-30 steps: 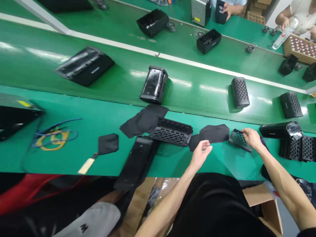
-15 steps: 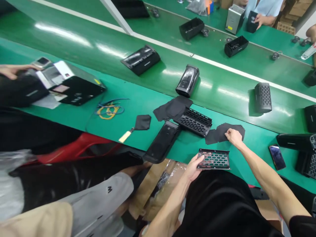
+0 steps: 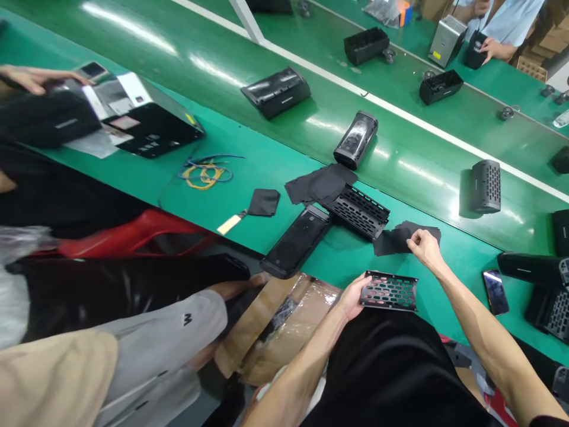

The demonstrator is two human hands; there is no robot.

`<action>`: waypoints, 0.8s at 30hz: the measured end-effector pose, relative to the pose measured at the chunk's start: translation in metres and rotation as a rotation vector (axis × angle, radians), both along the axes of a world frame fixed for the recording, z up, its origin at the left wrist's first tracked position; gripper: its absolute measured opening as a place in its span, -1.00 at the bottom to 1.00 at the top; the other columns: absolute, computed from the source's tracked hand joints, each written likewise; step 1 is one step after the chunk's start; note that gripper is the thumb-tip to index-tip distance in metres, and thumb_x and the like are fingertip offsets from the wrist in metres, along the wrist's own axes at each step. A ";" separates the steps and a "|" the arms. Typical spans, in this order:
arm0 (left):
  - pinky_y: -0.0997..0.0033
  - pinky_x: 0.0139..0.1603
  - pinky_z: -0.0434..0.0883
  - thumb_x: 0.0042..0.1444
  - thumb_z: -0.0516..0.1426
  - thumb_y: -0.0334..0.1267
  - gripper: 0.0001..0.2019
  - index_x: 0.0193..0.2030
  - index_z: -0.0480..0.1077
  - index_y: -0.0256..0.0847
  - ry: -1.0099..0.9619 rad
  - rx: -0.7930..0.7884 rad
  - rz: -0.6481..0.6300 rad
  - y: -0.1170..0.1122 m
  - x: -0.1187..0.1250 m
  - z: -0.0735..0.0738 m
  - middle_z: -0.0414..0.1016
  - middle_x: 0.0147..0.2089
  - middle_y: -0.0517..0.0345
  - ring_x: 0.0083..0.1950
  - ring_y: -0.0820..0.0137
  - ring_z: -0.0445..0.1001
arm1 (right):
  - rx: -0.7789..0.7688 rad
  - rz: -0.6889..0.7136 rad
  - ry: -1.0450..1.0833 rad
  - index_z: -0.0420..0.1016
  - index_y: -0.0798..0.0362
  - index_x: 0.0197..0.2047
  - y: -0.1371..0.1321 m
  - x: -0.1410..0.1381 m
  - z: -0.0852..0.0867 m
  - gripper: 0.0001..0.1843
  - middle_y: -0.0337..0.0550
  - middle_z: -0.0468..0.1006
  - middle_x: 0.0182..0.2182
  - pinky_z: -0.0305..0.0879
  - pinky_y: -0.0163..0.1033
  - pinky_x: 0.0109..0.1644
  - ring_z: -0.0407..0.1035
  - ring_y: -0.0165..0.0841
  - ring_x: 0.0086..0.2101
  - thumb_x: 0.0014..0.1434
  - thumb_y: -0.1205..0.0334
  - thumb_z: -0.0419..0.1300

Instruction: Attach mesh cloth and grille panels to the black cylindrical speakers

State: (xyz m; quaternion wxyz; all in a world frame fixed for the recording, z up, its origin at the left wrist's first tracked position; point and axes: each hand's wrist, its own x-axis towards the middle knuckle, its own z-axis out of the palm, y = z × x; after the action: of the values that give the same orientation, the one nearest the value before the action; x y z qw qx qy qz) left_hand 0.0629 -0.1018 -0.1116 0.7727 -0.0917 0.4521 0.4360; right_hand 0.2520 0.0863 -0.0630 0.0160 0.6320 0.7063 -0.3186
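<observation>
My left hand (image 3: 354,296) grips the left end of a black perforated grille panel (image 3: 391,292), held just above my lap at the bench's near edge. Beyond it, my right hand (image 3: 425,248) pinches a black mesh sheet at the small fanned pile of black sheets (image 3: 402,234). Left of that pile lies another slotted grille panel (image 3: 358,212), its slots facing up. It partly overlaps a larger pile of black sheets (image 3: 317,184). A long black speaker housing (image 3: 297,240) rests at the bench edge, its near end sticking out over it.
Black speakers (image 3: 355,139) stand on the green conveyor (image 3: 413,148) behind the bench. To the right are a phone (image 3: 495,290) and stacked speakers (image 3: 531,267). Coiled cables (image 3: 205,173) and an open box (image 3: 155,127) lie left, beside a co-worker's hand (image 3: 26,77).
The camera view has shifted. My right hand has lifted the edge of a sheet slightly from the small pile. My left hand keeps its hold on the grille panel.
</observation>
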 end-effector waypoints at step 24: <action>0.27 -0.48 0.57 0.15 0.26 -0.25 -0.83 -0.15 0.49 -0.27 0.035 -0.113 0.088 -0.006 0.017 -0.022 0.71 -0.28 -0.05 -0.43 0.19 0.67 | -0.179 0.124 0.010 0.52 -0.04 -0.32 -0.019 -0.052 -0.024 -0.84 -0.16 0.66 -0.35 0.31 -0.23 -0.21 0.54 -0.21 -0.28 0.30 0.13 0.26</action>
State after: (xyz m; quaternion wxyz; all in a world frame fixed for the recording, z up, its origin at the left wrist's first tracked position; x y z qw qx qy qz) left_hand 0.0804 -0.1079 -0.1339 0.7384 -0.1474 0.4851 0.4447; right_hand 0.2004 0.0671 -0.0868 0.0885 0.5815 0.7128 -0.3821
